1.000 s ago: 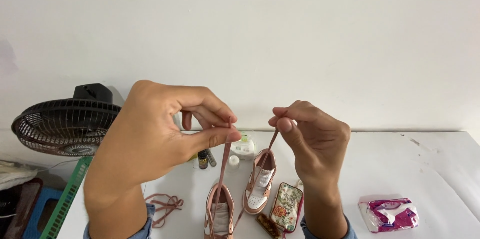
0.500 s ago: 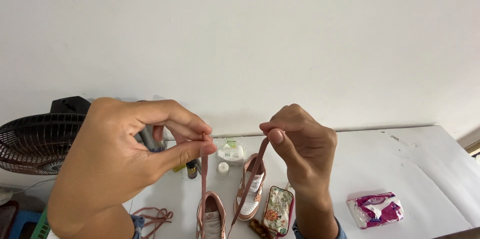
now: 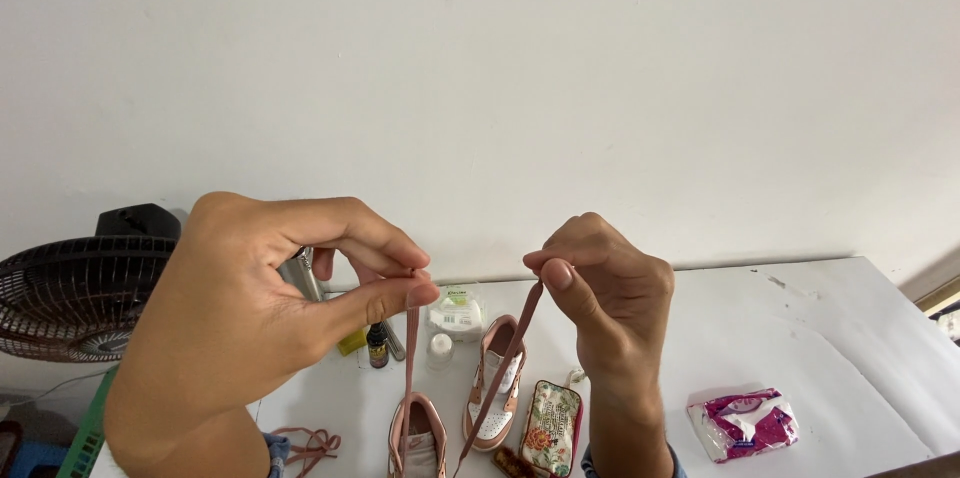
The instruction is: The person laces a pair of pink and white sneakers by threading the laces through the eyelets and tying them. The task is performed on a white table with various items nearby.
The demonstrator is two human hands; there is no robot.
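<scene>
The pink shoelace (image 3: 410, 358) was pinched at each end by the grip of the left hand (image 3: 260, 318) and the right hand (image 3: 610, 298), held high above two pink shoes (image 3: 495, 388) on the white table (image 3: 800, 338), far from its edges.

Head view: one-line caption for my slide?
Left hand and right hand each pinch a pink shoelace end above two pink sneakers on a white table.
</scene>
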